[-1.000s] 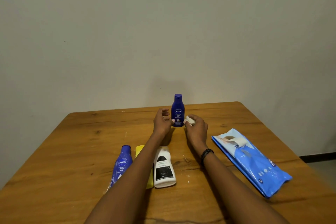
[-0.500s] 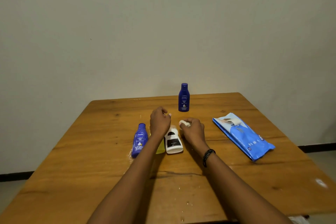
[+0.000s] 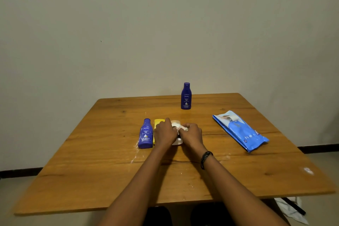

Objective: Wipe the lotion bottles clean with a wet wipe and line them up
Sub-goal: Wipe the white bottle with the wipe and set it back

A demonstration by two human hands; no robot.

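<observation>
One dark blue lotion bottle (image 3: 186,96) stands upright near the table's far edge. A second blue bottle (image 3: 146,134) lies flat at mid-table, with a yellow bottle (image 3: 158,122) lying beside it, mostly hidden by my left hand (image 3: 164,132). My left hand is curled over a white bottle with a dark label (image 3: 176,124) that lies between my hands. My right hand (image 3: 191,132) pinches a crumpled white wet wipe (image 3: 184,128) right against that bottle. Most of the white bottle is covered by both hands.
A blue wet-wipe pack (image 3: 239,130) lies on the right side of the wooden table (image 3: 95,174). White smears mark the wood near the lying blue bottle. A plain wall stands behind the far edge. Cloth and a dark object lie on the floor at lower right.
Both hands drew back from the upright blue bottle, leaving it standing at the far edge. They have come down onto the white bottle, the right still holding the wipe.
</observation>
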